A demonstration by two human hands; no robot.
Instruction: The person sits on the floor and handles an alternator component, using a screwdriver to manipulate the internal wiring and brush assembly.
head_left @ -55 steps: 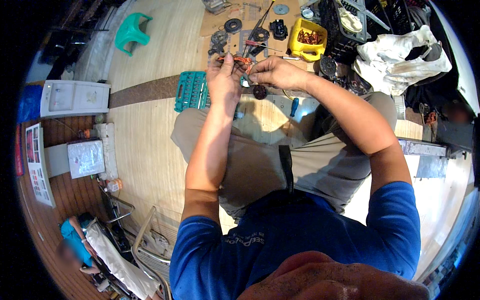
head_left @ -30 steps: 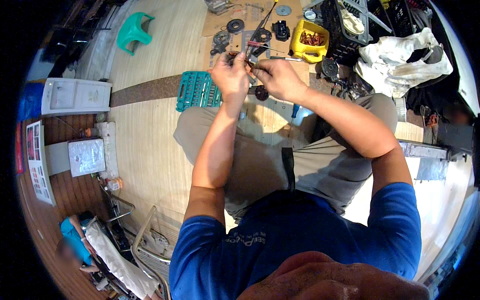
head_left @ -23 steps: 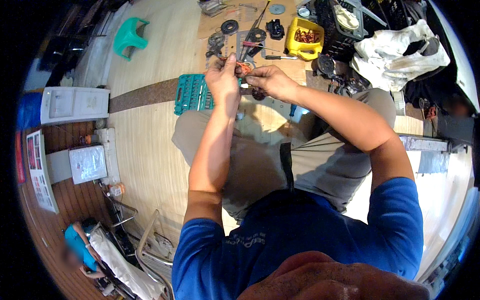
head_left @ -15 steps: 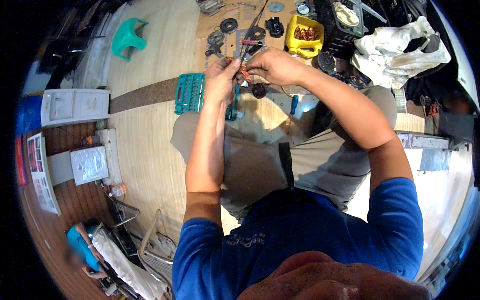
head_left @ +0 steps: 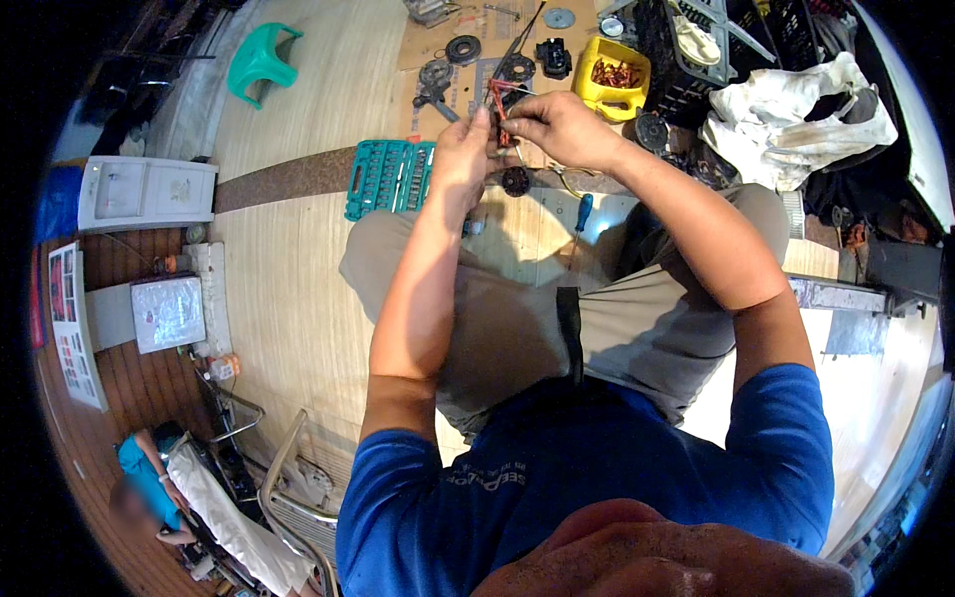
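Nearest first: blue-handled screwdriver point(head_left: 583, 211) lay on the floor point(head_left: 298, 259) between the knees, handle pointing away; probably parked there for quick pickup. Just past it, pliers point(head_left: 569, 182) near the near edge of the cardboard sheet point(head_left: 428, 62), right-hand side. Dark round part point(head_left: 515, 181) sat left of those, below the hands.

Teal socket case point(head_left: 383, 177) was on the floor, open, off the cardboard's near left corner. Likely laid flat so the sockets stayed visible.

Main item: orange-red part point(head_left: 500, 111), held up over the cardboard's near edge, between both hands. Left hand point(head_left: 464, 151) had a narrow grip on it, thumb against fingers, apparently to steady it. Right hand point(head_left: 562, 127) pinched it from the other side, fingertips close together, palm down; reads as the finer grip. Exact contact was partly hidden, and couldn't tell what kind of part it was.

Farther out on the cardboard: black ring point(head_left: 463, 50) and black block point(head_left: 554, 58), spaced apart, presumably so nothing got mixed. Yellow container point(head_left: 603, 98) stood by the right edge, keeping small copper-coloured pieces point(head_left: 615, 75) together.
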